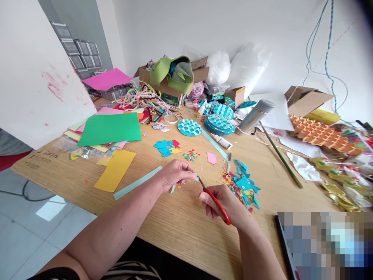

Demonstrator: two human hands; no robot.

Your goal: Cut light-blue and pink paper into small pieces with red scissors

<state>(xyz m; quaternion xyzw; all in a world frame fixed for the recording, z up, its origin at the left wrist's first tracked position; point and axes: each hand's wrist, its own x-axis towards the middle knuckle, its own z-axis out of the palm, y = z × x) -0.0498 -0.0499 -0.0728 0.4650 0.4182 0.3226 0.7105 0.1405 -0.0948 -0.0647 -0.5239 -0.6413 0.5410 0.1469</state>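
My left hand (178, 173) pinches a small piece of pale blue paper (196, 177) above the wooden table. Red-handled scissors (216, 203) are gripped in my right hand (223, 198), their blades pointing at that paper and touching or nearly touching it. A longer pale blue paper strip (138, 182) lies left of my left wrist. Just beyond my hands are tiny coloured paper bits (191, 155) and blue, red and yellow fish-like cutouts (164, 147). Blue paper scraps (247, 182) are heaped to the right of the scissors.
Coloured paper sheets (112, 128) are stacked at the left, near a yellow sheet (116, 171). Toward the back stand blue patterned discs (219, 123), a grey thermos (256, 116) and a cardboard box (145, 76). A green stick (282, 159) and orange egg-tray card (323, 132) lie right.
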